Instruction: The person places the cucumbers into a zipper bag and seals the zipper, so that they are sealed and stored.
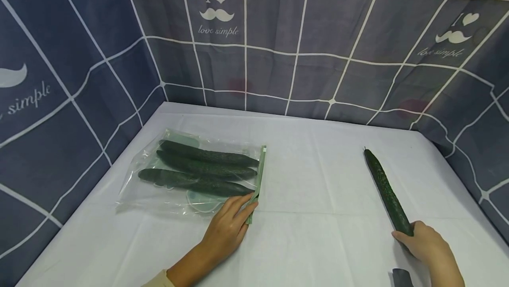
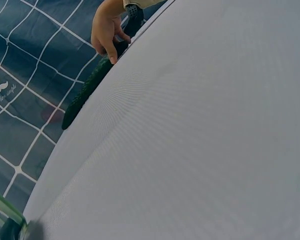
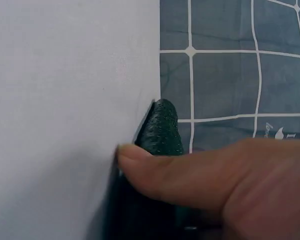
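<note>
My right hand (image 1: 431,245) grips the near end of a long dark green cucumber (image 1: 387,190) at the right of the white table, its far end pointing away. In the right wrist view the thumb (image 3: 190,172) lies across that cucumber (image 3: 162,127). On the left, a clear zip bag (image 1: 135,190) with a green edge strip lies flat, holding three cucumbers (image 1: 208,170) side by side. The fingers of my left hand (image 1: 226,225) hold the bag's green edge at its near right corner. Only a bit of this edge (image 2: 5,207) shows in the left wrist view.
A white cloth (image 1: 310,181) covers the table. Dark blue-grey curtains (image 1: 274,70) with white grid lines stand along the back and both sides. A dark grey object (image 1: 401,278) is at the bottom edge beside the right wrist, partly cut off.
</note>
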`<state>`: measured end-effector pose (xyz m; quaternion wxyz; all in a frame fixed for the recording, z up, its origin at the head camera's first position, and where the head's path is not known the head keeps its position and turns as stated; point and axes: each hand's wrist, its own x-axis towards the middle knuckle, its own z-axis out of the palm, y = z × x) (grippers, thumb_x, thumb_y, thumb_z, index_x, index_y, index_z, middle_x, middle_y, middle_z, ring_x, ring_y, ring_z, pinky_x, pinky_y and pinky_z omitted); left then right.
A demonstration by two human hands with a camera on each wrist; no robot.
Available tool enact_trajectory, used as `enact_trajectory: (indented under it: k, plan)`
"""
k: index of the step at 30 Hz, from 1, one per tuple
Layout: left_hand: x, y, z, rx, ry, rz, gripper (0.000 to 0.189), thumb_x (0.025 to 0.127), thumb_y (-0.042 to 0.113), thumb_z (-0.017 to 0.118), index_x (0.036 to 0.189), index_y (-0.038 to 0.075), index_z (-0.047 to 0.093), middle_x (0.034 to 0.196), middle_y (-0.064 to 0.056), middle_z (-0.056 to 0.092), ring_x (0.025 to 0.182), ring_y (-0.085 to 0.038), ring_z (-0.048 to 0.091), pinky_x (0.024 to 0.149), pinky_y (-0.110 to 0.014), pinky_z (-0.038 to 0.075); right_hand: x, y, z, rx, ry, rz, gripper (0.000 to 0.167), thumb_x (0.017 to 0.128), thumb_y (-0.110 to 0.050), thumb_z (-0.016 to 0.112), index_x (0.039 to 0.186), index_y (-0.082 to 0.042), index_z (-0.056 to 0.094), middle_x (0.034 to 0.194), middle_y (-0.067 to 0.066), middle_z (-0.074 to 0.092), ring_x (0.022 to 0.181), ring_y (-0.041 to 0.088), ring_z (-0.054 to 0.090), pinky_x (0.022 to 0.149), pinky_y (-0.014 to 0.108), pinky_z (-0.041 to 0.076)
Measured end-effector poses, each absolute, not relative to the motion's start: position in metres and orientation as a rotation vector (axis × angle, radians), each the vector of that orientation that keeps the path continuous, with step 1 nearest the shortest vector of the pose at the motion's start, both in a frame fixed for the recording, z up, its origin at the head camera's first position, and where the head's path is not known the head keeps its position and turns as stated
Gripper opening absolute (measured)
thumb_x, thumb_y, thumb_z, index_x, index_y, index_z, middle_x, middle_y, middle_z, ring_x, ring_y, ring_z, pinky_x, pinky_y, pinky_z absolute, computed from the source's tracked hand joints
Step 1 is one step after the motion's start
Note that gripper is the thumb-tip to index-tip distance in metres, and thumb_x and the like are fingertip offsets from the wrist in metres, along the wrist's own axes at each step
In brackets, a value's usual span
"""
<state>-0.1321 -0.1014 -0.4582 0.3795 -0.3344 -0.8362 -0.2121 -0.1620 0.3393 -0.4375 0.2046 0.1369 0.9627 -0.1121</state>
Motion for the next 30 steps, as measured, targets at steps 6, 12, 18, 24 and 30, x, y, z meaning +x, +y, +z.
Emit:
enact_trajectory:
  k: [6,12,18,24,30]
  plan:
    - [-0.132,-0.102,-0.459,-0.853,-2.14,-0.553,0.052,0.06,-0.006,0.066,0.112,0.0,0.062,0.116,-0.014,0.059,0.1,-0.024,0.056,0.083,-0.028,0.048,-0.16,0.335,-0.432,0.401,2.895,-0.42,0.072,0.086,-0.037,0.058,0.115,0.026,0.038,0.111,0.047,0.042,0.1,0.06,0.044,0.074,0.062,0.042]
    - [-0.132,-0.103,-0.46,-0.842,-2.141,-0.554,0.053,0.06,-0.006,0.067,0.112,0.001,0.062,0.116,-0.014,0.059,0.1,-0.024,0.056,0.083,-0.028,0.047,-0.157,0.327,-0.429,0.385,3.18,-0.566,0.055,0.092,-0.026,0.051,0.117,0.022,0.04,0.11,0.045,0.043,0.099,0.06,0.042,0.075,0.063,0.038]
    - [-0.132,-0.103,-0.461,-0.838,-2.158,-0.55,0.052,0.061,-0.006,0.067,0.112,0.001,0.062,0.115,-0.014,0.059,0.1,-0.023,0.055,0.082,-0.029,0.047,-0.155,0.324,-0.432,0.463,3.343,-0.772,0.045,0.092,-0.018,0.052,0.12,0.016,0.044,0.113,0.041,0.044,0.104,0.057,0.042,0.083,0.063,0.033]
    - [-0.131,-0.102,-0.461,-0.824,-2.228,-0.563,0.048,0.065,-0.004,0.068,0.112,0.001,0.063,0.118,-0.013,0.058,0.105,-0.023,0.054,0.085,-0.028,0.047,-0.155,0.32,-0.436,0.572,3.44,-0.934,0.04,0.09,-0.013,0.055,0.12,0.011,0.048,0.111,0.037,0.048,0.104,0.053,0.044,0.085,0.058,0.033]
    - [-0.132,-0.102,-0.461,-0.836,-2.198,-0.555,0.05,0.062,-0.005,0.068,0.111,0.0,0.063,0.117,-0.013,0.058,0.104,-0.023,0.055,0.084,-0.028,0.047,-0.155,0.316,-0.437,0.609,3.478,-1.095,0.036,0.088,-0.012,0.057,0.119,0.007,0.052,0.112,0.035,0.051,0.105,0.051,0.046,0.084,0.056,0.034]
